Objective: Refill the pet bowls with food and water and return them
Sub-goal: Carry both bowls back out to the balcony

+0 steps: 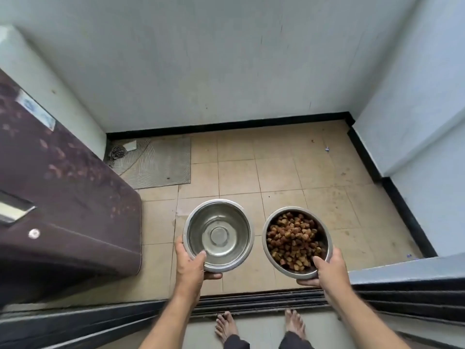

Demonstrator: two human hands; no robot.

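Observation:
I hold two steel pet bowls out over a tiled balcony floor. My left hand (190, 263) grips the near rim of the left bowl (218, 234), thumb inside; it looks filled with clear water, though that is hard to tell. My right hand (327, 269) grips the near rim of the right bowl (297, 245), which is full of brown kibble (292, 241). Both bowls are level and side by side, a small gap between them.
A dark sliding-door track (251, 302) crosses the floor just beyond my bare feet. A maroon appliance (63, 197) stands on the left. A grey mat (161, 162) lies in the far left corner. Pale walls with black skirting (392, 187) enclose the beige tiles (289, 167).

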